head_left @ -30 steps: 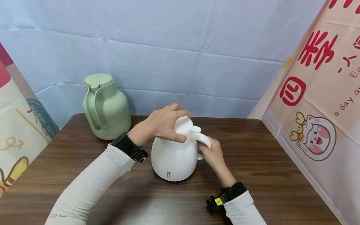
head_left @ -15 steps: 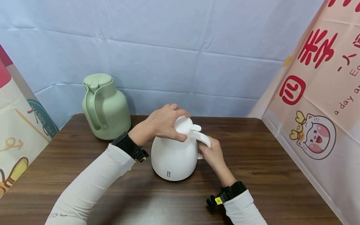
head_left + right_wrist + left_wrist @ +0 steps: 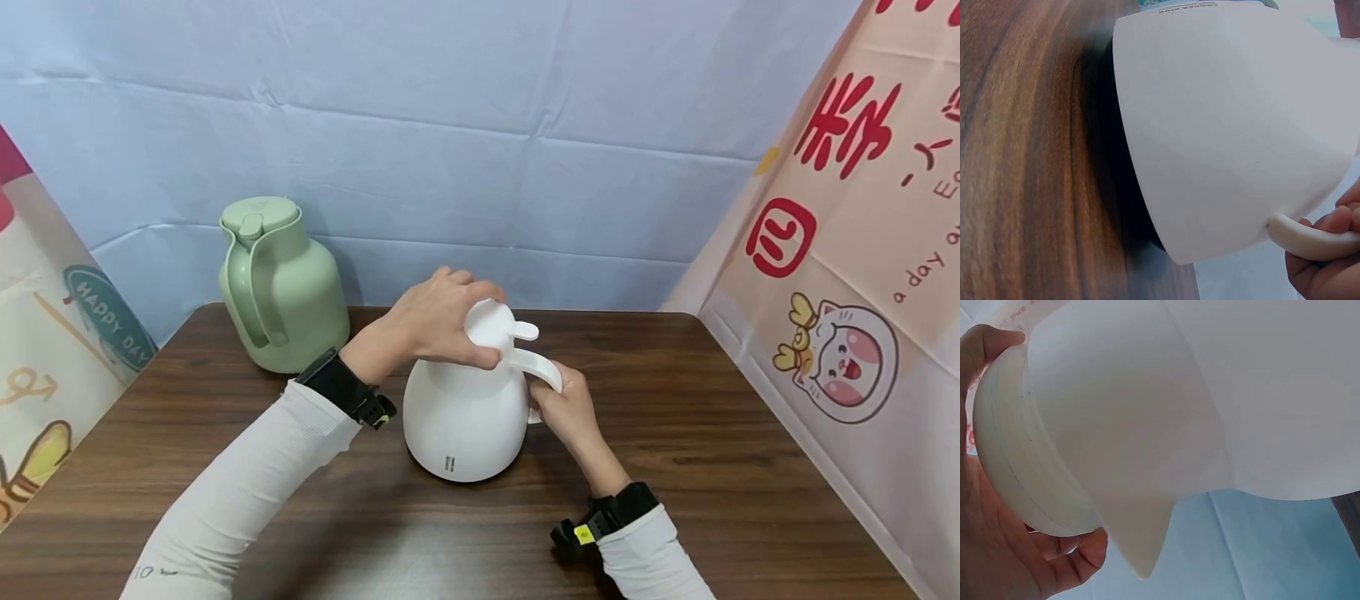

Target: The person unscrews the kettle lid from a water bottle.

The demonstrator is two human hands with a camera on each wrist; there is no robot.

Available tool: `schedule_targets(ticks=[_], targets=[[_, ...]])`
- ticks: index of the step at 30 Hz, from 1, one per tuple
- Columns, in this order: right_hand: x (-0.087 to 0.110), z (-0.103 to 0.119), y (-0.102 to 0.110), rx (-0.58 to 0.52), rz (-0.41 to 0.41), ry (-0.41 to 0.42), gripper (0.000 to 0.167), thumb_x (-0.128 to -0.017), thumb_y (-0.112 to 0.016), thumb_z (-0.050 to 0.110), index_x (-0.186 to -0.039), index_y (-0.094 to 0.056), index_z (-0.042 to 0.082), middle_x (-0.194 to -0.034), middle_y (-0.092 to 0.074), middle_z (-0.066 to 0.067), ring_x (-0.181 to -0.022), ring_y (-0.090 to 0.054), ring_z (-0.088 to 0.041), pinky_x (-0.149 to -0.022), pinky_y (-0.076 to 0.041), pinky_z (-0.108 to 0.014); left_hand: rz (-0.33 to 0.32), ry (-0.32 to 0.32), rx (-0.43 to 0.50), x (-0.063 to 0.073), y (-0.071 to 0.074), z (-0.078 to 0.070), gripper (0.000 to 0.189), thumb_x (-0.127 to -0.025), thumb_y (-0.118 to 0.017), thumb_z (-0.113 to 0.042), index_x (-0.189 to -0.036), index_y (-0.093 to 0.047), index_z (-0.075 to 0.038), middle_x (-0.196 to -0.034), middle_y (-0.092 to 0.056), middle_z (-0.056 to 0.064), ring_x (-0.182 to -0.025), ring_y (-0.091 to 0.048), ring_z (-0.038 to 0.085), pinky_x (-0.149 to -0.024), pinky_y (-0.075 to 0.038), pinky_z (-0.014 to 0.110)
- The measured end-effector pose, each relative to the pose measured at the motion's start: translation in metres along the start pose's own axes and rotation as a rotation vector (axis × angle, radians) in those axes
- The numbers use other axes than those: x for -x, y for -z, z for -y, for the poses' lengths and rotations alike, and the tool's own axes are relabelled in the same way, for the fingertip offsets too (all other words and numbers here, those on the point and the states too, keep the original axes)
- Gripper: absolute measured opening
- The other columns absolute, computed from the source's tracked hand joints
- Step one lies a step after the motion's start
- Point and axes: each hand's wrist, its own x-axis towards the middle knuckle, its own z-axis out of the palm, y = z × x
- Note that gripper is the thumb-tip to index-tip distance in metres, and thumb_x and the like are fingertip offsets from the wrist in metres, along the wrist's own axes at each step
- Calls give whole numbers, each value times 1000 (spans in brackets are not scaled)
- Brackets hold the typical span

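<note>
A white vacuum jug (image 3: 465, 425) stands upright on the wooden table. My left hand (image 3: 438, 321) grips its round white lid (image 3: 489, 323) from the side, thumb in front and fingers behind. The lid's tab sits above the handle with a gap between them. In the left wrist view the lid (image 3: 1007, 437) projects from the jug's neck, fingers around its edge, and the pointed spout (image 3: 1138, 544) shows beside it. My right hand (image 3: 567, 406) holds the jug's curved handle (image 3: 536, 365). The right wrist view shows fingers wrapped around the handle (image 3: 1310, 240).
A light green vacuum jug (image 3: 300, 300) with its lid on stands at the table's back left corner. Pale blue cloth (image 3: 450, 167) hangs behind the brown table (image 3: 675, 450). Printed cloths hang along the left side and the right side (image 3: 840, 250).
My left hand has raised the white lid slightly, and its tab has come up away from the handle. The right hand and the jug's body stay in place.
</note>
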Motion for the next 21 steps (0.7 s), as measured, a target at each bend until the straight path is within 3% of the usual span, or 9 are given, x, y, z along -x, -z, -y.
schedule_targets(ticks=[10,21], targets=[[0,0,1,26,8,-35,19,-77,-49,-5,-87,-65,0,-48,-44,-7,-40,-40,-17,-42,-36,-29,-5,-8,-6,1,-1,1,60,-65,-66,-54,-118,-60,-26,-109,-56,3,-88,-44,20,-58,-44,35],[7,22,1,19,19,-26,7,-75,-48,-9,-74,-55,-10,-43,-43,-4,-39,-40,-15,-42,-36,-28,-32,-24,14,9,7,-4,58,-65,-66,-52,-117,-61,-27,-109,-55,1,-89,-43,19,-58,-43,34]])
